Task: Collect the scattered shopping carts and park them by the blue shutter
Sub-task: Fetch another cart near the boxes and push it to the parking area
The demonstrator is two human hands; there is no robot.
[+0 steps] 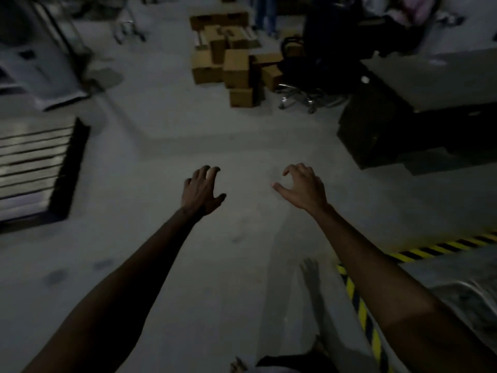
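Head view: dim, blurry warehouse-type space. Both arms were stretched out fwd over the bare concrete floor [161, 265], and neither hand gripped anything. The left hand [201, 189] was open w/ fingers spread and a little bent; the right hand [304, 188] was also open, fingers loosely curled, thumb out to the side. That looked like a reach for a push bar, prob. held ready for the next cart. No handle was w/in reach, so I'd judge this as a walk btwn carts, not a push. As for the shopping carts, none was clearly visible. A metal frame w/ wheels [126, 25] at far top left may have been one, well apart from the hands and too blurred to be sure. A pale wire-like metal edge [468, 300] at lower right, just beside the right forearm, could've been another. It sat beyond the yellow-black hazard tape [435, 249], which prob. marked off a parking or keep-clear zone. Cardboard boxes [234, 68] were heaped mid-floor ahead, w/ an office chair [301, 63] touching the pile on its right side, so any route fwd needed to skirt them. A slatted panel [35, 162] lay at left. Couldn't tell its colour in that light, so couldn't say if it was the blue shutter.
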